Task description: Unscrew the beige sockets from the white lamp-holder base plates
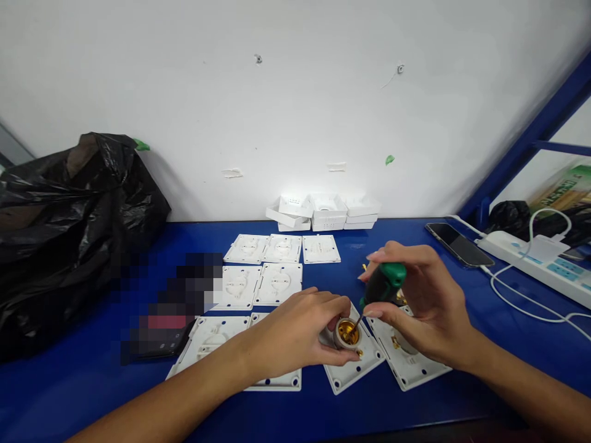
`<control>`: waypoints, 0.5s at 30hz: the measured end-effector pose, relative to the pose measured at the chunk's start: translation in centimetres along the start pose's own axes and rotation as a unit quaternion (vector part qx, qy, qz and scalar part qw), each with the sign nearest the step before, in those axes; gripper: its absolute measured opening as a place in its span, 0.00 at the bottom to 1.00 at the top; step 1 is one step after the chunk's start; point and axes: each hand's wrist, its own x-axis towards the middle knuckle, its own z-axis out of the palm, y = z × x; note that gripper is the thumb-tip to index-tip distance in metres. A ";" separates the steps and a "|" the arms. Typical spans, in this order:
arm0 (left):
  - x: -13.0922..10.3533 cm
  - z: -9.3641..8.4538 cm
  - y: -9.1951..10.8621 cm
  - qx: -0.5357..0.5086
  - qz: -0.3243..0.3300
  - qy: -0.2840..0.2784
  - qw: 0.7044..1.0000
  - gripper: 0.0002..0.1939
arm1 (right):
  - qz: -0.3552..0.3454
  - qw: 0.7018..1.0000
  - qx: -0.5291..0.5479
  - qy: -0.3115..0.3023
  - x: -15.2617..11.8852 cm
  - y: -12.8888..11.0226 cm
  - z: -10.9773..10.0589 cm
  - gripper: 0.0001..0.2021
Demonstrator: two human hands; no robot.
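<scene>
My left hand (308, 329) is closed around a round lamp socket (342, 339), white outside with a brass-coloured inside. The socket is at a white square plate (347, 374), tilted on the table; whether it is fixed there I cannot tell. My right hand (422, 304) grips a green and black screwdriver (384, 284), its thin shaft slanting down into the socket's opening. The tip is hidden inside the socket. Beside that plate, under my right hand, lies another white plate (418, 371) with brass-coloured metal parts on it.
More white plates (281, 284) lie in rows on the blue table (369, 415). White box-shaped housings (329, 212) are stacked against the wall. A black plastic bag (78, 227) stands left; a phone (458, 243) and a power strip (540, 261) with white cables lie right.
</scene>
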 end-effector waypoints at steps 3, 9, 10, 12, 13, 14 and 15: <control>-0.1 0.1 0.0 -0.006 -0.001 0.003 1.000 0.18 | 0.033 0.997 0.036 -0.059 0.2 0.0 0.0 0.26; -0.1 -0.1 0.2 0.005 -0.002 0.001 1.000 0.18 | -0.084 0.994 -0.053 0.055 0.3 0.7 0.1 0.28; -0.1 -0.2 0.2 0.007 -0.003 0.000 1.000 0.19 | -0.094 0.992 -0.063 0.048 0.2 0.7 0.0 0.29; 0.0 -0.3 0.2 0.008 -0.001 -0.002 1.000 0.20 | -0.088 0.995 -0.056 -0.002 0.1 0.6 -0.1 0.29; 0.0 -0.3 0.2 0.009 -0.001 -0.002 1.000 0.20 | -0.076 0.996 -0.047 -0.027 0.1 0.5 -0.1 0.28; 0.0 -0.3 0.2 0.008 0.000 -0.002 1.000 0.20 | -0.065 0.996 -0.043 -0.038 0.1 0.4 -0.1 0.27; 0.0 -0.3 0.2 0.007 -0.001 -0.003 1.000 0.19 | -0.062 0.996 -0.049 -0.029 0.1 0.4 -0.1 0.26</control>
